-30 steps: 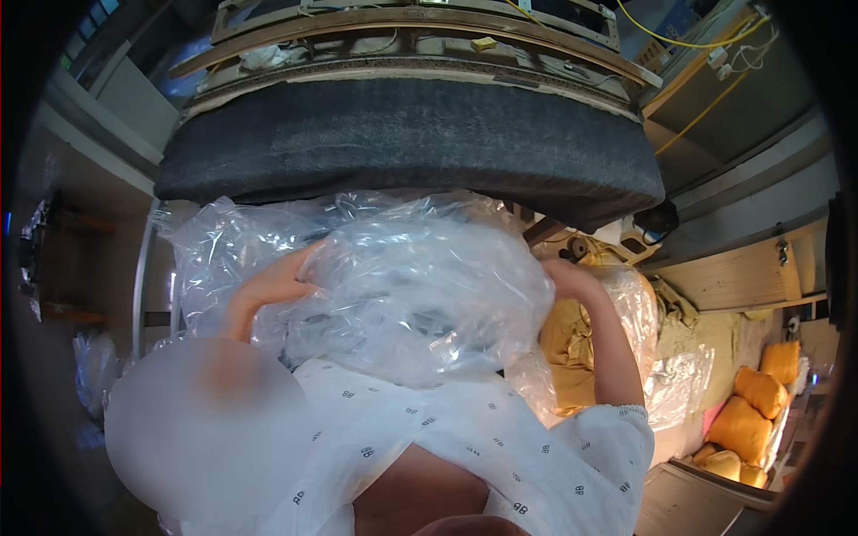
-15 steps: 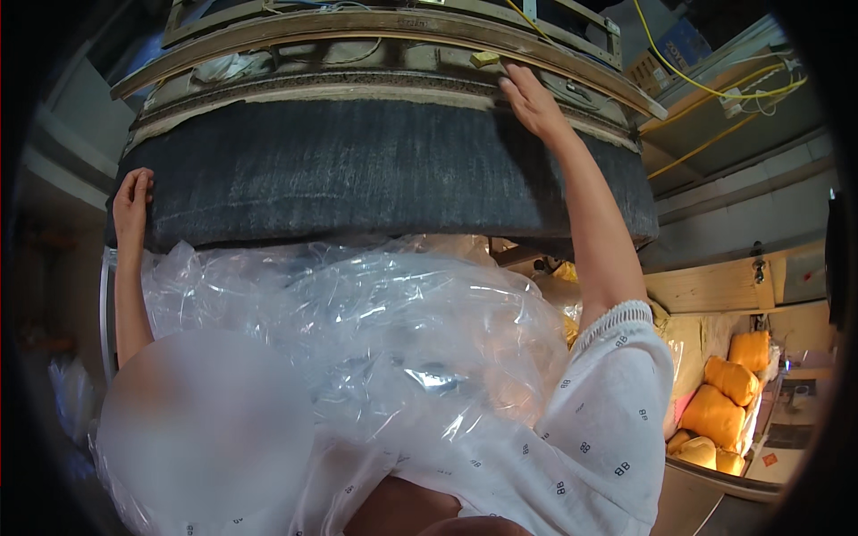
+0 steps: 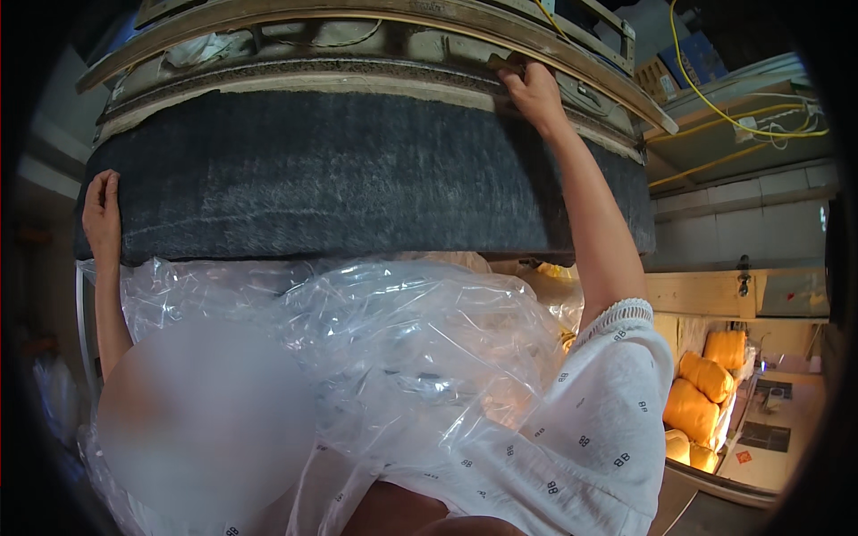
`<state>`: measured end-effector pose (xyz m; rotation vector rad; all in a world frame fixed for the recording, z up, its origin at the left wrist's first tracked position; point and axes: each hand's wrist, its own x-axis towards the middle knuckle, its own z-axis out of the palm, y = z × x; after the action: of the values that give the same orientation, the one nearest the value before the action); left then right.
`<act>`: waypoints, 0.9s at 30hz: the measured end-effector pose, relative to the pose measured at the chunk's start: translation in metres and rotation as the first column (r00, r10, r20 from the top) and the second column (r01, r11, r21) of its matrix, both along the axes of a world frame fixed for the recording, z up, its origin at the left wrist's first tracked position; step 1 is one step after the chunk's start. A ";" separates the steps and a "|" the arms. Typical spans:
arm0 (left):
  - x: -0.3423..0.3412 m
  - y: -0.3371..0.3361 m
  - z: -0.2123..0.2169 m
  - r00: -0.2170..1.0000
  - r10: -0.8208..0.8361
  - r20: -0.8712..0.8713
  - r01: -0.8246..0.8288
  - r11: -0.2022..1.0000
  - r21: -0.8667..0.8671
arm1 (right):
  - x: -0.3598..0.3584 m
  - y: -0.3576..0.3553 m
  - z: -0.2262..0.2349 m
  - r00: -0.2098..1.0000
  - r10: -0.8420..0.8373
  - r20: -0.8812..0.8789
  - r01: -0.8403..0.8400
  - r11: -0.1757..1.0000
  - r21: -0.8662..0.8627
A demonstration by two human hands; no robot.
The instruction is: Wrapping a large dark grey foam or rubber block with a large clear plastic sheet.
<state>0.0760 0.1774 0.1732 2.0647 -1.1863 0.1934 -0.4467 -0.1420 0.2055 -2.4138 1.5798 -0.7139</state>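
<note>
A wide dark grey, fuzzy-looking cloth surface (image 3: 357,174) curves across in front of me, with a ragged pale strip along its far edge. My right hand (image 3: 538,96) is at the far right of it, fingers closed on a small brownish block (image 3: 508,62) beside the strip. What kind of block it is I cannot tell. At the cloth's left end my left hand (image 3: 102,214) has its fingers curled together. Whether the cloth's edge or something small is in them is hidden. Clear plastic sheeting (image 3: 402,330) lies crumpled between my arms and the cloth.
A long wooden rail (image 3: 429,20) crosses beyond the cloth, with a grimy ledge before it. Yellow cables (image 3: 702,100) hang at the right. Several orange bundles (image 3: 693,408) are stacked low on the right, past a wooden board (image 3: 697,293).
My right hand has gone from stretched fingers beside the small block to a grip on it, and the block is turned. The view has shifted slightly; my left hand stays at the cloth's left end.
</note>
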 end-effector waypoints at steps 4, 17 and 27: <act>-0.010 0.000 0.003 0.999 0.051 0.000 -0.051 0.999 0.011 | 0.001 0.018 -0.002 0.994 -0.096 -0.059 0.068 0.929 -0.364; 0.013 -0.004 -0.009 0.994 -0.034 0.099 0.030 0.999 0.042 | -0.017 0.035 -0.001 0.991 0.112 -0.077 -0.135 0.838 -0.528; 0.057 0.012 -0.017 0.991 -0.125 0.038 0.123 0.991 0.058 | -0.158 0.010 0.003 0.963 -0.224 -0.149 0.134 0.881 -0.455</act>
<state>0.1334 0.1896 0.1560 2.0355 -1.3550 0.1457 -0.6044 -0.1317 0.2089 -2.7493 1.9185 -0.9883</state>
